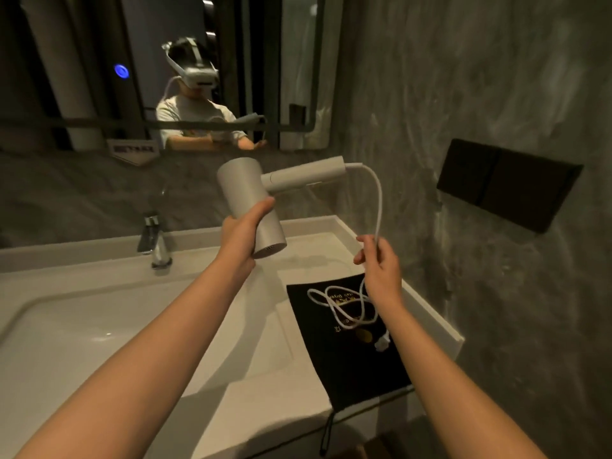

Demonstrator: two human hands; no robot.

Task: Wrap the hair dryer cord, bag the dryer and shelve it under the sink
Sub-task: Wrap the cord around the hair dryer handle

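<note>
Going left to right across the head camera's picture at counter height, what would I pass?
Sink basin → faucet → left hand holding the hair dryer → right hand pinching the white cord → dark wall panel.

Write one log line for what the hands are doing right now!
left hand: holds hair dryer up | right hand: pinches cord | cord: unwrapped, loops on black bag | bag: flat on counter
</note>
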